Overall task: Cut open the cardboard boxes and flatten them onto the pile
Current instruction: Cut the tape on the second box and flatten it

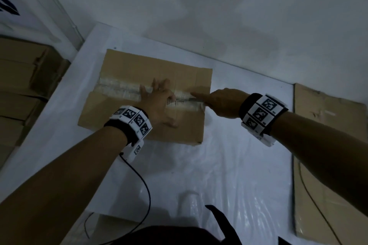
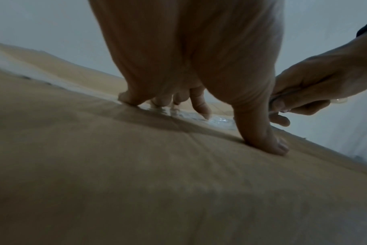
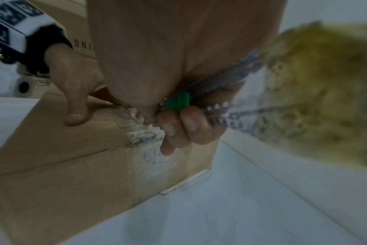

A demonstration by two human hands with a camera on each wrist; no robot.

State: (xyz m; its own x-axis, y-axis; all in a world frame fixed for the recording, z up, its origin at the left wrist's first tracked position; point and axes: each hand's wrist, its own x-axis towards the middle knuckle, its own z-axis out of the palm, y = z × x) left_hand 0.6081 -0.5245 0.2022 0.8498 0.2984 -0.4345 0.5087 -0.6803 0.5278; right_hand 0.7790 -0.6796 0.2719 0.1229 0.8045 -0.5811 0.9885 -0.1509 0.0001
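Observation:
A closed cardboard box lies on the white table, with a clear tape seam running across its top. My left hand presses flat on the box top with spread fingers, the thumb on the near flap. My right hand grips a cutter with a green slider at the right end of the seam. Its tip sits in the torn tape at the box's edge. The blade itself is hidden by my fingers.
A fuzzy yellow pendant hangs from the cutter on a bead chain. Stacked cardboard boxes stand at the left. Flattened cardboard lies to the right of the table. A black cable trails from my left wrist.

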